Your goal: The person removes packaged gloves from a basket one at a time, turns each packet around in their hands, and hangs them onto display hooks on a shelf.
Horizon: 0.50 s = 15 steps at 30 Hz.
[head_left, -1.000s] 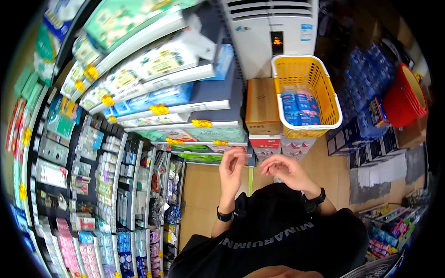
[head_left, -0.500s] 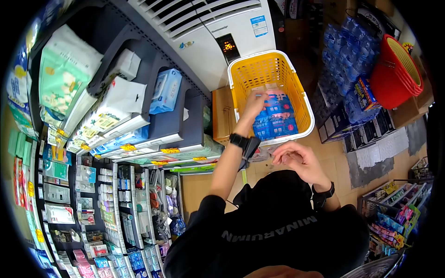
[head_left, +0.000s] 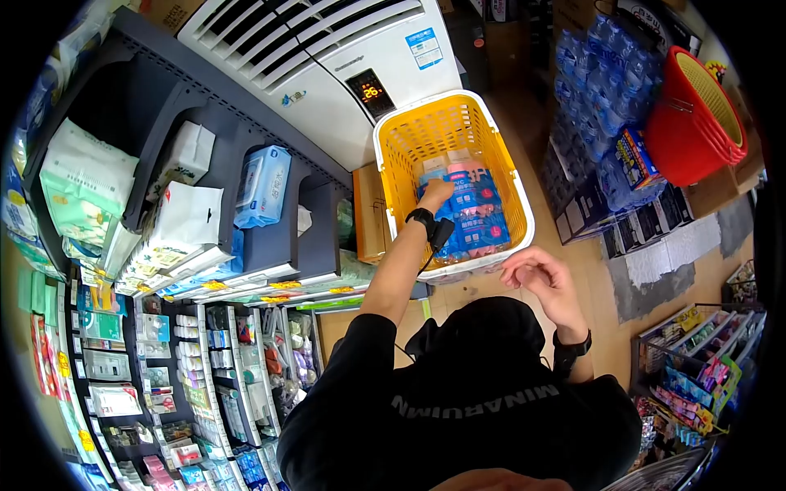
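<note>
Left grip (head_left: 437, 191) touches packets (head_left: 475, 214) marked "PVC" inside yellow basket (head_left: 506, 173).

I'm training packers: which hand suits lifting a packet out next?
Probably the left hand: it reaches into the yellow plastic basket, at the blue-and-pink plastic packets, while the right hand hovers outside.

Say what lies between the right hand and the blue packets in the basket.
In the head view, the near white rim of the yellow basket lies between the right hand and the blue packets.
</note>
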Available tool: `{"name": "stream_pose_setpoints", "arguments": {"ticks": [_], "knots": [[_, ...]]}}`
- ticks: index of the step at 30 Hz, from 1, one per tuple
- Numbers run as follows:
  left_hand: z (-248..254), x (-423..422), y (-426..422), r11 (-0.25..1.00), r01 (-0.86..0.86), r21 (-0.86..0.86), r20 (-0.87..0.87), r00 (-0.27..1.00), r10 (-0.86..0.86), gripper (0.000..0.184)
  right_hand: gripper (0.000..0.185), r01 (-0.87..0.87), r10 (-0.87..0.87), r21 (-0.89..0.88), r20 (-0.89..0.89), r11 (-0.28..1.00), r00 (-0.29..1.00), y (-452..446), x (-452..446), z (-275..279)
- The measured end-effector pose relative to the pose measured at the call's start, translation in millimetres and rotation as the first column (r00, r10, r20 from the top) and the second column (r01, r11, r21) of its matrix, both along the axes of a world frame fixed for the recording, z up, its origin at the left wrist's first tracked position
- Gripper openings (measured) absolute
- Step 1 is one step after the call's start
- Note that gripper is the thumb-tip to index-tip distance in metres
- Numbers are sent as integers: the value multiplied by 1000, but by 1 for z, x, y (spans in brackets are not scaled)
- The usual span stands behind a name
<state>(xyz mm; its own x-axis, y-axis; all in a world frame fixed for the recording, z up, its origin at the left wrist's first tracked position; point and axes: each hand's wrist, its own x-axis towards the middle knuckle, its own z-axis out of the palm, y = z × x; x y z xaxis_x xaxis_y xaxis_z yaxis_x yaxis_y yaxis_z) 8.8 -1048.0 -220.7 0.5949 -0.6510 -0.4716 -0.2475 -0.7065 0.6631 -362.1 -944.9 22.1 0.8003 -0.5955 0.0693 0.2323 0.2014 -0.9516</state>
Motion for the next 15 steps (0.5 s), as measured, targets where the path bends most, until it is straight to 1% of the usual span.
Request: {"name": "stream_pose_setpoints", "arguments": {"ticks": [1, 2, 4, 5, 7, 8, 9, 10, 11, 12, 15], "knots": [[17, -7, 5, 1000, -20, 2, -65, 998, 20, 49, 18, 1, -1, 0, -1, 1000, 1000, -2, 0, 0], [12, -5, 3, 1000, -21, 1, -66, 998, 21, 49, 19, -5, 5, 1, 7, 1000, 1000, -4, 1, 2], [-5, 4, 0, 999, 27, 25, -93, 995, -24, 37, 20, -15, 15, 1, 16, 1000, 1000, -7, 3, 3], [-10, 5, 0, 999, 24, 24, -93, 995, -22, 37, 20, -31, 31, 27, 28, 999, 999, -9, 4, 4], [-16, 1, 6, 993, -82, -88, -117, 991, 72, 27, 19, -54, 52, 56, 38, 997, 998, -12, 6, 4], [-18, 2, 7, 992, -88, -86, -119, 990, 78, 27, 19, -62, 60, 47, 33, 997, 998, -14, 7, 4], [-22, 4, 7, 996, -47, -77, -139, 990, 36, 25, 18, -70, 69, 37, 29, 997, 997, -15, 9, 4], [-36, 11, 4, 998, -4, -70, -158, 987, -7, 23, 18, -77, 76, 38, 27, 996, 997, -16, 10, 4], [-48, 20, 1, 998, -11, -69, -159, 987, 0, 23, 18, -74, 73, 34, 24, 997, 997, -16, 11, 5], [-48, 17, -1, 996, -21, -88, -174, 985, 5, 22, 18, -70, 70, 30, 20, 997, 997, -17, 11, 5], [-6, -8, 5, 980, -119, -159, -328, 943, 61, 23, 18, -62, 60, 54, 32, 997, 998, -18, 13, 3]]}}
